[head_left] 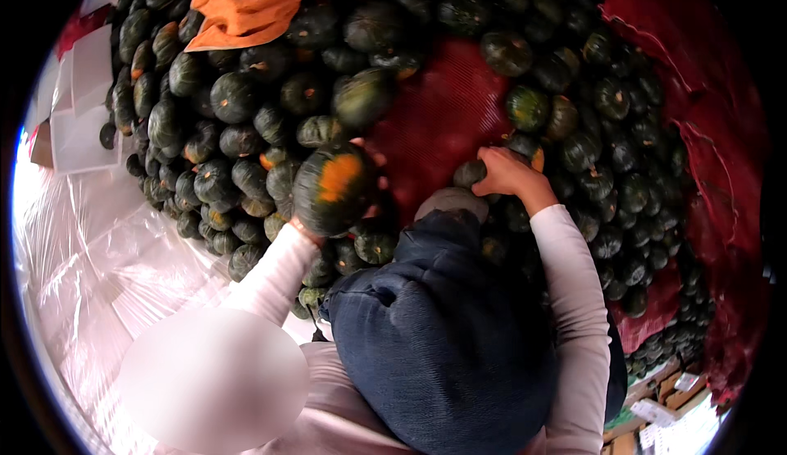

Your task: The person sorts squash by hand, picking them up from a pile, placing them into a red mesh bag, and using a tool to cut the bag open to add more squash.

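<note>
Just left of the exposed patch of red mesh (447, 119), a large dark green squash (329, 191) with a broad orange blotch is held by the left hand (307, 233). The squash is gripped from behind and below: the fingers are wrapped around its far side, their tips showing at the edge nearest the mesh, while the palm is hidden.

At the near right corner of the mesh, a small dark squash (468, 174) is met by the right hand (510, 175). The thumb and fingers are bent, with the small squash at their tips; whether they are closed on it cannot be told.

Left of the mesh, beside its edge, a blurred green squash (361, 98) is seen. On both sides and beyond the mesh, many more squashes (233, 97) are heaped closely together. To its far left, past the heap, clear plastic sheeting (106, 250) is spread, and pale translucent bins (88, 139) are placed. Beyond and left of the mesh, an orange cloth (258, 6) is draped over the heap. Well to its right, red netting (713, 119) is laid along the heap's edge.
</note>
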{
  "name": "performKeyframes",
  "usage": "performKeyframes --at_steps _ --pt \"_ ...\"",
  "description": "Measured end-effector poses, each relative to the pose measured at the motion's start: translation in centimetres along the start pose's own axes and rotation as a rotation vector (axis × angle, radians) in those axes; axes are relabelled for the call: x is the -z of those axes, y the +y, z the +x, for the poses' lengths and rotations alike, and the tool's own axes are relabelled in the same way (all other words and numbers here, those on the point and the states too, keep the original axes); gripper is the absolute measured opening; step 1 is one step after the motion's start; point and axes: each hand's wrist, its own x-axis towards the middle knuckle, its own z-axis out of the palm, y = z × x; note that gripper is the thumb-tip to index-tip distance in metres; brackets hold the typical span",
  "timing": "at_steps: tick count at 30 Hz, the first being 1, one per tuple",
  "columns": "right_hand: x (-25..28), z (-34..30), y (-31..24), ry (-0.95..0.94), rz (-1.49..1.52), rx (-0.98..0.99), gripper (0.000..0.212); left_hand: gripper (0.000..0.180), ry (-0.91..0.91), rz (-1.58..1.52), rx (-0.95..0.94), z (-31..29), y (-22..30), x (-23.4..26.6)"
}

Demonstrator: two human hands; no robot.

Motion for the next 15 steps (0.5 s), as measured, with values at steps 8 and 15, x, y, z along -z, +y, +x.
performKeyframes --at_steps 8,15 --pt "-1.6 -1.9 -0.4 0.186 -0.044 -0.056 0.056 0.083 -0.075 -0.226 0.129 9.4 -1.7 -3.1" --pt "-1.8 -0.8 0.6 0.069 0.057 -0.015 0.054 0.086 -0.372 -0.122 0.186 11.7 -1.2 -2.5"
